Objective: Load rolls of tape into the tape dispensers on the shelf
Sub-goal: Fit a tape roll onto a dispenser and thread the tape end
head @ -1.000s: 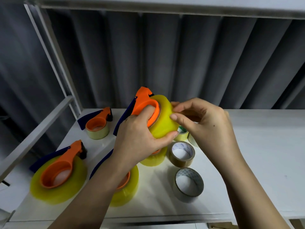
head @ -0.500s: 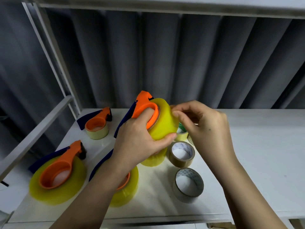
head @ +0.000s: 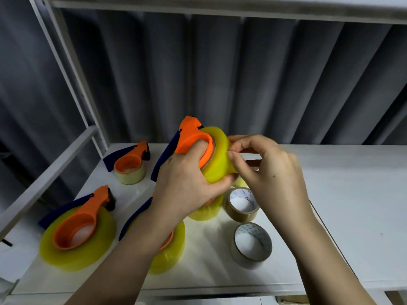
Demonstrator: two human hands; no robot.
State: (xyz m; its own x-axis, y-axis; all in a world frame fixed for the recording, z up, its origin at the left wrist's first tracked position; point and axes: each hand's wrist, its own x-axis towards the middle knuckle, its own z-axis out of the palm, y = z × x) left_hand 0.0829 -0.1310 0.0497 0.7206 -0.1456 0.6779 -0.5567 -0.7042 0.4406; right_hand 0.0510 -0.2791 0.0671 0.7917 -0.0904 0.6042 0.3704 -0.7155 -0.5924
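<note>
My left hand [head: 187, 186] grips an orange tape dispenser [head: 191, 137] with a yellow tape roll [head: 217, 157] mounted on it, held tilted above the white shelf [head: 352, 194]. One finger sits inside the orange ring and my thumb presses the roll's outer face. My right hand [head: 271, 172] pinches at the roll's right side with thumb and forefinger. Another yellow roll [head: 207, 211] lies partly hidden below my left hand.
Three more loaded orange dispensers lie on the shelf: front left [head: 77, 230], back left [head: 132, 164], and one under my left forearm [head: 169, 249]. Two loose brownish rolls [head: 241, 204] [head: 252, 244] lie flat to the right. A white frame post [head: 72, 80] stands left.
My right hand's fingers have shifted along the roll's right face, thumb and forefinger closing into a pinch. The left hand and dispenser stay nearly in place.
</note>
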